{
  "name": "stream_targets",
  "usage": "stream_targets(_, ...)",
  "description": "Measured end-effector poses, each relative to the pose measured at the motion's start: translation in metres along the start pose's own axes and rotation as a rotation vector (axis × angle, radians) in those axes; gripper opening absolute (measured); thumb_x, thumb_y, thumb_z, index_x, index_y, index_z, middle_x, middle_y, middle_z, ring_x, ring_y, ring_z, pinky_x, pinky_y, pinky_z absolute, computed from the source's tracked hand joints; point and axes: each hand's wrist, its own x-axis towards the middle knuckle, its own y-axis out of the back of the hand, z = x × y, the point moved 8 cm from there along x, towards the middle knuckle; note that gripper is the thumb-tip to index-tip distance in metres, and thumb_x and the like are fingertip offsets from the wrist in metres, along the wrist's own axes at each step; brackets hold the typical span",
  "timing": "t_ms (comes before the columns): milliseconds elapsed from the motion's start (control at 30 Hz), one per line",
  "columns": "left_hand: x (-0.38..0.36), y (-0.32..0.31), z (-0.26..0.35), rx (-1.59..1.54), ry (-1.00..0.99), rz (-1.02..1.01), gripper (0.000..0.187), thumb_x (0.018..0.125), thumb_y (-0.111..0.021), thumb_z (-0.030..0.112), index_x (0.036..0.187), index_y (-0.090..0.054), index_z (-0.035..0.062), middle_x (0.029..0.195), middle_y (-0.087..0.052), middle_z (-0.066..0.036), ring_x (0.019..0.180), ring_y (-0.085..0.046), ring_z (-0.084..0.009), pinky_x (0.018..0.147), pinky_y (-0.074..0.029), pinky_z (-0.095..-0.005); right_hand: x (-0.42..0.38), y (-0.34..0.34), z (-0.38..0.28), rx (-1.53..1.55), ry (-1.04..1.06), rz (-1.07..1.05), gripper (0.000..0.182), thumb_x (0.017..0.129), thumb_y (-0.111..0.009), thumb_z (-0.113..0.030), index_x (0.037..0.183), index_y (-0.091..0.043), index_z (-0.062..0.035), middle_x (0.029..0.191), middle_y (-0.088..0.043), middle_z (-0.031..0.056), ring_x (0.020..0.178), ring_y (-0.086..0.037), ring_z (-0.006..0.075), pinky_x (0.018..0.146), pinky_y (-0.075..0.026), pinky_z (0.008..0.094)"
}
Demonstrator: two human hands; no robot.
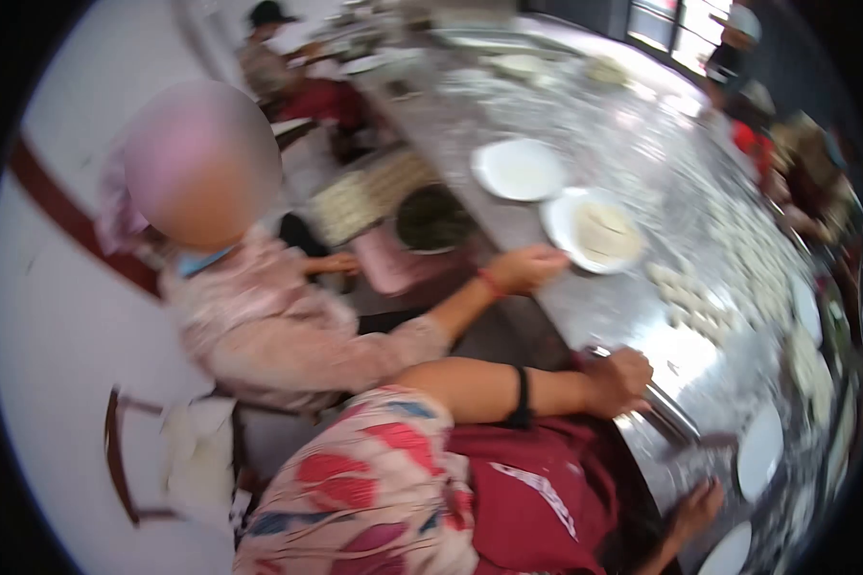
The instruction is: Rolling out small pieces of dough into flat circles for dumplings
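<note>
My left hand [619, 383], with a black band on the forearm, is closed around a shiny metal rolling pin [676, 419] over the steel table. Lower in the view, my right hand [697, 510] rests near the table's edge, blurred, its fingers apart and nothing seen in them. A white plate [759, 452] lies just beyond it, and another plate [727, 553] is closer to the bottom. Small dough pieces [690, 305] lie in a cluster past the rolling pin.
A co-worker's hand [532, 269] touches a white plate [558, 222] bearing flat round dough [604, 235]. Behind it is another plate [520, 171]. Beside the floury steel table [585, 321] stand a bowl of dark green filling [433, 218] and a tray of pale pieces [350, 206]. Other people work farther off.
</note>
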Motion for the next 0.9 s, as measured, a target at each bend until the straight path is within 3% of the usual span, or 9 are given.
stream_targets(167, 0.004, -0.007, 0.004, 0.006, 0.038, -0.057, 0.034, 0.068, -0.072, 0.03, 0.081, -0.055, 0.0031, 0.075, -0.054, -0.013, 0.066, -0.053, -0.0311, 0.061, -0.041, -0.0411, 0.067, 0.052, 0.037, 0.315, -0.333, -0.105, 0.046, 0.082, -0.058, -0.017, 0.125, -0.05, -0.0025, 0.109, -0.06, 0.021, 0.099, -0.059, 0.0305, 0.083, -0.046, 0.0358)
stream_targets(233, 0.014, 0.0, 0.011, 0.073, 0.021, -0.069, 0.033, 0.07, -0.07, 0.03, 0.086, -0.056, 0.0043, 0.077, -0.055, -0.013, 0.071, -0.054, -0.0302, 0.063, -0.041, -0.0404, 0.122, 0.077, 0.084, 0.109, -0.074, 0.233, 0.053, 0.08, -0.058, -0.015, 0.131, -0.044, -0.0071, 0.106, -0.06, 0.0234, 0.097, -0.06, 0.0345, 0.08, -0.047, 0.039)
stream_targets(433, 0.022, 0.004, 0.02, 0.192, 0.008, -0.084, 0.035, 0.072, -0.068, 0.032, 0.092, -0.059, 0.0044, 0.079, -0.056, -0.01, 0.074, -0.054, -0.0271, 0.066, -0.042, -0.0379, 0.222, 0.075, 0.153, -0.101, -0.421, -0.262, 0.068, 0.08, -0.044, -0.003, 0.143, -0.022, -0.0114, 0.107, -0.059, 0.0272, 0.098, -0.058, 0.0405, 0.085, -0.045, 0.0452)
stream_targets(567, 0.02, -0.001, 0.017, 0.175, 0.025, -0.123, 0.034, 0.072, -0.068, 0.032, 0.089, -0.057, 0.0045, 0.079, -0.056, -0.011, 0.074, -0.055, -0.0281, 0.066, -0.043, -0.0386, 0.262, 0.053, 0.206, -0.245, -0.335, -0.261, 0.063, 0.082, -0.044, -0.001, 0.142, -0.024, -0.0065, 0.109, -0.058, 0.0269, 0.099, -0.058, 0.0405, 0.085, -0.046, 0.0452)
stream_targets(667, 0.012, -0.006, 0.009, 0.034, 0.023, -0.059, 0.032, 0.072, -0.069, 0.029, 0.085, -0.055, 0.0044, 0.079, -0.056, -0.012, 0.075, -0.056, -0.0299, 0.066, -0.042, -0.0399, 0.236, 0.044, 0.177, -0.202, 0.271, -0.047, 0.064, 0.077, -0.052, -0.001, 0.138, -0.032, -0.0038, 0.125, -0.051, 0.0227, 0.112, -0.05, 0.0395, 0.093, -0.043, 0.0439)
stream_targets(700, 0.01, -0.007, 0.004, 0.029, 0.057, -0.121, 0.039, 0.07, -0.072, 0.031, 0.091, -0.057, 0.002, 0.083, -0.059, -0.014, 0.076, -0.057, -0.031, 0.069, -0.044, -0.0408, 0.226, 0.034, 0.16, -0.161, 0.225, -0.083, 0.065, 0.073, -0.053, 0.002, 0.136, -0.037, -0.0049, 0.126, -0.05, 0.0225, 0.111, -0.051, 0.0385, 0.093, -0.042, 0.0423)
stream_targets(800, 0.01, 0.003, 0.005, 0.001, 0.027, -0.028, 0.038, 0.07, -0.071, 0.032, 0.091, -0.056, 0.0034, 0.081, -0.056, -0.012, 0.076, -0.056, -0.0292, 0.07, -0.044, -0.0393, 0.152, 0.023, 0.083, -0.087, -0.261, -0.41, 0.047, 0.075, -0.055, -0.007, 0.122, -0.051, -0.0014, 0.102, -0.061, 0.025, 0.096, -0.061, 0.0338, 0.079, -0.048, 0.0406)
stream_targets(867, 0.01, 0.007, 0.004, 0.049, 0.044, -0.021, 0.037, 0.07, -0.071, 0.031, 0.089, -0.056, 0.0041, 0.079, -0.054, -0.011, 0.075, -0.055, -0.028, 0.069, -0.044, -0.0381, 0.106, -0.003, 0.096, -0.042, 0.335, -0.028, 0.041, 0.076, -0.057, -0.007, 0.117, -0.055, -0.0016, 0.072, -0.06, 0.0165, 0.062, -0.058, 0.0215, 0.06, -0.045, 0.0354)
stream_targets(900, 0.01, 0.009, 0.004, 0.064, 0.045, -0.014, 0.036, 0.069, -0.071, 0.031, 0.088, -0.056, 0.0043, 0.078, -0.054, -0.01, 0.075, -0.054, -0.0275, 0.069, -0.044, -0.0375, 0.092, -0.004, 0.075, -0.016, 0.187, -0.165, 0.04, 0.076, -0.058, -0.009, 0.116, -0.056, -0.001, 0.068, -0.057, 0.0134, 0.059, -0.053, 0.0195, 0.057, -0.043, 0.0346)
